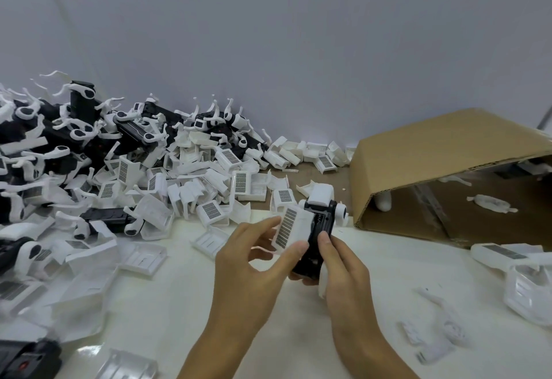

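Over the tabletop, the left hand pinches a white grid-labelled plastic cover, apparently unseated, against the black plastic body gripped by the right hand; a heap of loose parts awaits.

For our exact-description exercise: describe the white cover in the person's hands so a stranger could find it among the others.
Find the brown cardboard box on its side at the right; just left of its mouth, the left hand pinches a white plastic cover with a grey dotted strip against a black plastic body. Alone among such covers, it is held, not heaped.
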Demonstrator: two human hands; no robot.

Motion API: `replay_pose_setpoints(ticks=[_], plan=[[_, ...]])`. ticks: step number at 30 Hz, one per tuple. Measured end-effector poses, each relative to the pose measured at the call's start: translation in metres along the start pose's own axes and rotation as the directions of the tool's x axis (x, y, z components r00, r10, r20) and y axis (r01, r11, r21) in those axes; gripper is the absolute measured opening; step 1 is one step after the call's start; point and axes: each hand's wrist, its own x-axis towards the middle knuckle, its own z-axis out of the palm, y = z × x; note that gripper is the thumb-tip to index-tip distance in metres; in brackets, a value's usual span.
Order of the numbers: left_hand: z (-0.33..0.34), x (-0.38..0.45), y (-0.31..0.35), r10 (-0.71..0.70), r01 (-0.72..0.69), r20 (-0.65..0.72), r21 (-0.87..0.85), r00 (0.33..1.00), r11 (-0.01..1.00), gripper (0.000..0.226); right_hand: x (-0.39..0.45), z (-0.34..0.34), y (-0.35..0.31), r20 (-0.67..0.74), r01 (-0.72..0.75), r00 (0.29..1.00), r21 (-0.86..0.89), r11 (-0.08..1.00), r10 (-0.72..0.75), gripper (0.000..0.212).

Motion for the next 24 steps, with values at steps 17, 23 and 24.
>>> replay_pose_setpoints(ticks=[17,23,24], plan=[[0.007,-0.008,0.01,-0.095,0.114,0.166,-0.104,0.981,0.988,0.026,-0.002,0.001,0.005,0.084,0.084,0.993,-0.03,0.996,-0.081,0.022],[0.013,-0.008,0.009,-0.149,0.14,0.104,0.087,0.983,0.986,0.039,-0.003,0.0,0.001,0.125,0.058,0.99,-0.001,0.998,-0.057,0.025],[0.013,-0.008,0.009,-0.147,0.142,0.104,0.059,0.984,0.988,0.038,-0.003,0.0,0.001,0.13,0.059,0.99,0.003,0.998,-0.059,0.025]])
